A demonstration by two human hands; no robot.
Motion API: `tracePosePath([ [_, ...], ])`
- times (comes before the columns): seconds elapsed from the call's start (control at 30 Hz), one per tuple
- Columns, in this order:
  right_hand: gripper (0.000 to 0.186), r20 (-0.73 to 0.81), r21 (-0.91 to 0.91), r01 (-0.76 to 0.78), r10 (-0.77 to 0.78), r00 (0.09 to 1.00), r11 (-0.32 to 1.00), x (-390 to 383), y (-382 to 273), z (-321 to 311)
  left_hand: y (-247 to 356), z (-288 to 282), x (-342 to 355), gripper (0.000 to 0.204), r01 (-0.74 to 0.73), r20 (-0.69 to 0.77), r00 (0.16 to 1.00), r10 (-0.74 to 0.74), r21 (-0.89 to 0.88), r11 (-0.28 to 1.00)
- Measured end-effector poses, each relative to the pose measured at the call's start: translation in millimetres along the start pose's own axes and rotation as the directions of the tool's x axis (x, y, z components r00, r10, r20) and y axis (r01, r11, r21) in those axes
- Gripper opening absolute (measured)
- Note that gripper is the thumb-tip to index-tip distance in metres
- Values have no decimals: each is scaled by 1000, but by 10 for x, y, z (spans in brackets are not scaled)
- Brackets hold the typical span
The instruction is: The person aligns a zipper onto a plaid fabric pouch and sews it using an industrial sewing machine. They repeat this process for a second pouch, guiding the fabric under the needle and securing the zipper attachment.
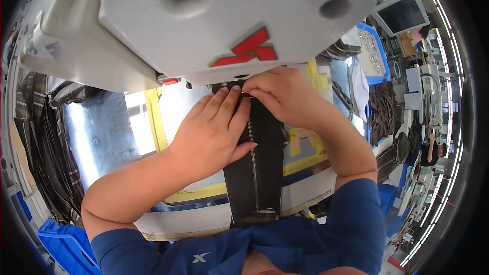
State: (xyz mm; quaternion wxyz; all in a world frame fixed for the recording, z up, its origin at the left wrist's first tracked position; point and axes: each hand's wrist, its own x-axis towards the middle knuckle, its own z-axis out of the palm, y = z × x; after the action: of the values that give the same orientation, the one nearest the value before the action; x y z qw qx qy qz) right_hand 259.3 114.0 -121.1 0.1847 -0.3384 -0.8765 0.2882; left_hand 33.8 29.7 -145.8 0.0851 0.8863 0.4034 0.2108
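A long black fabric piece with a metal-toothed zipper down its length runs from under the sewing machine head toward my body. My left hand lies on it, fingers stretched toward the machine and thumb reaching across the zipper. At the far end of the zipper, my right hand has thumb and fingertips pinched together just beside the left fingertips. What sits in that pinch is too small to make out. The needle area is hidden under the machine head.
Dark and plaid garments hang at the left, above a blue crate. On the right stand a blue-rimmed tray of small pieces and a pile of dark brown pieces. Dark scissor-like tools lie nearby. Yellow tape borders the work surface.
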Motion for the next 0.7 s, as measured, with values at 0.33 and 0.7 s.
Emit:
tracePosePath([
  [0.33, 8, -86, -152, 79, -93, 992, 985, -95, 42, 61, 37, -40, 1, 82, 41, 101, 994, -43, 18, 999],
  [0.7, 13, -77, -187, -147, 135, 988, 971, 99, -7, 35, 26, -70, 74, 85, 50, 100, 993, -55, 52, 997],
])
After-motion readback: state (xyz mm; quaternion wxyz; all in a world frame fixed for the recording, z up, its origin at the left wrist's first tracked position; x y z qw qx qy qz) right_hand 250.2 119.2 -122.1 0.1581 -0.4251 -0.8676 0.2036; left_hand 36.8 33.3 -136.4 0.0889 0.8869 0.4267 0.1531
